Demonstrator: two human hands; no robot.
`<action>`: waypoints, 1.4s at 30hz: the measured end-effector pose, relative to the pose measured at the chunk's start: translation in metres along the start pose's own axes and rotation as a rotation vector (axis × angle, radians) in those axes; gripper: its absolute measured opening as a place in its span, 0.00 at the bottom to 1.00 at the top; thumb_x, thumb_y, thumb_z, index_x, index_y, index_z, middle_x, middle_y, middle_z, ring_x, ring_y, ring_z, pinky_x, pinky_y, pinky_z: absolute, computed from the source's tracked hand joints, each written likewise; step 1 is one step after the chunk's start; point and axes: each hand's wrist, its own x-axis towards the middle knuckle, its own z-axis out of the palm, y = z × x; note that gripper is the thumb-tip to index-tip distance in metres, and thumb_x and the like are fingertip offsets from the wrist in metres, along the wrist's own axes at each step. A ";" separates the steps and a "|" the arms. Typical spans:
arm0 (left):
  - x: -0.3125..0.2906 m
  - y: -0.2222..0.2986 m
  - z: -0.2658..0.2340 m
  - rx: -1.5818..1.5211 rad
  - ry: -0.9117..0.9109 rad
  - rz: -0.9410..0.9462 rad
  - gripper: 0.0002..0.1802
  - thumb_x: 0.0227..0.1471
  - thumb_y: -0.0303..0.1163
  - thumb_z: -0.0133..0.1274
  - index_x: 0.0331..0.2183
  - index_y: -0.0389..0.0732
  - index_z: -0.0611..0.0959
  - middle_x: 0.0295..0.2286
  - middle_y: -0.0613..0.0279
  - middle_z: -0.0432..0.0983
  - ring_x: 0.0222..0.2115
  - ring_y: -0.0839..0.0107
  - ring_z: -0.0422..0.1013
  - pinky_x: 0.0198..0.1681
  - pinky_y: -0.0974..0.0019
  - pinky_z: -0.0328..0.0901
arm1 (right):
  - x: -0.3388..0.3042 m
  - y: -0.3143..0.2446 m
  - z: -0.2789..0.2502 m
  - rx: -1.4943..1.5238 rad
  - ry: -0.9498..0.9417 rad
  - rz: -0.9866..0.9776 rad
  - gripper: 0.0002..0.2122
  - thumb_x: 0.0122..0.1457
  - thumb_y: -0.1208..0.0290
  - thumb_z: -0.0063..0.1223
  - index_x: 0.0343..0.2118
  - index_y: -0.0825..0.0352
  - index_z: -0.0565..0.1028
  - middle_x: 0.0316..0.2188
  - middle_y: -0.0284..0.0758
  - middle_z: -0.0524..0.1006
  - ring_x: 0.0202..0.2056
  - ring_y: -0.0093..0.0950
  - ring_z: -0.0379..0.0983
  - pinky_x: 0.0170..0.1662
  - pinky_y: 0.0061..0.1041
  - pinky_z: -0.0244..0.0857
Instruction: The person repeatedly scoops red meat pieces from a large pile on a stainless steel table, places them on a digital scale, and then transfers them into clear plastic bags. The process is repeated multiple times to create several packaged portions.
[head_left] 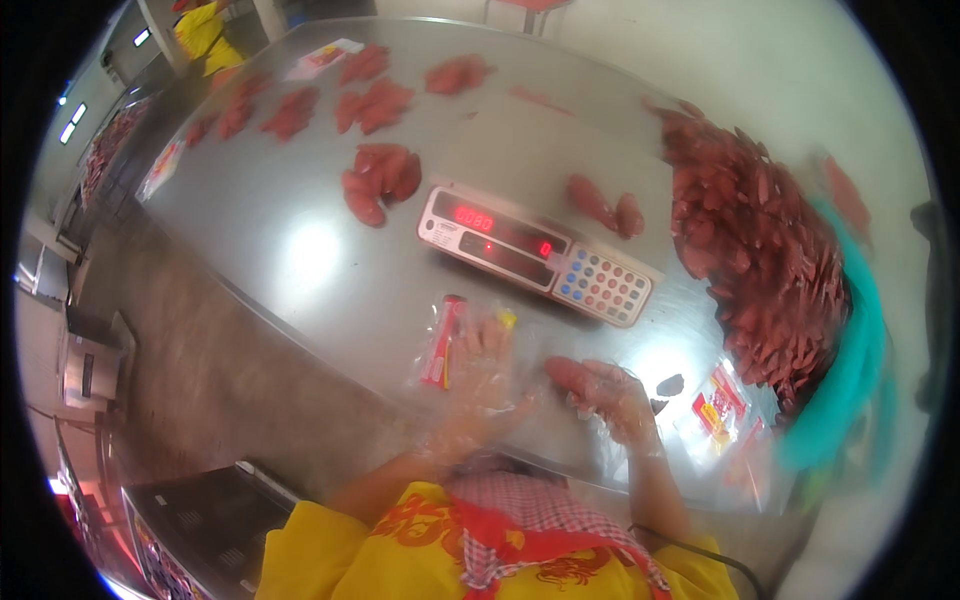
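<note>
My left hand (482,368), in a clear plastic glove, is at a clear plastic bag (440,345) with a red printed strip and a yellow patch. Its fingers stretch away from me, with the thumb apart; whether they are inside the bag or over it I cannot tell. My gloved right hand (622,400) is closed around a reddish sausage (568,374), which sticks out to the left. Just beyond both hands stands a digital scale (535,250) with lit red digits and a keypad. Two loose sausages (592,200) rest on its pan.
A large heap of sausages (750,240) fills the right side of the metal table (270,215), beside a teal cloth or sheet (860,330). Small sausage piles (378,105) lie across the far left. More printed bags (720,405) are at the near right. A person in yellow (205,38) stands far left.
</note>
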 end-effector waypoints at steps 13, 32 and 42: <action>0.003 -0.005 0.021 0.010 0.000 0.042 0.31 0.67 0.45 0.40 0.62 0.34 0.72 0.66 0.43 0.57 0.67 0.42 0.53 0.69 0.41 0.44 | 0.091 0.074 0.037 -0.058 -0.399 -0.098 0.14 0.61 0.73 0.58 0.49 0.72 0.78 0.46 0.41 0.80 0.44 0.36 0.79 0.49 0.33 0.73; 0.006 0.016 -0.036 -0.349 0.006 0.074 0.52 0.57 0.58 0.53 0.66 0.29 0.57 0.64 0.31 0.55 0.69 0.39 0.46 0.70 0.45 0.46 | 0.141 -0.160 0.122 -1.746 0.135 -1.082 0.17 0.59 0.59 0.59 0.41 0.70 0.78 0.36 0.46 0.80 0.40 0.45 0.77 0.43 0.38 0.71; 0.009 -0.012 0.016 0.187 -0.084 0.068 0.34 0.66 0.47 0.42 0.63 0.31 0.68 0.66 0.42 0.56 0.69 0.43 0.47 0.71 0.43 0.42 | -0.003 -0.022 0.034 -0.136 0.083 -0.150 0.23 0.56 0.77 0.63 0.56 0.77 0.74 0.34 0.34 0.80 0.34 0.25 0.79 0.38 0.22 0.75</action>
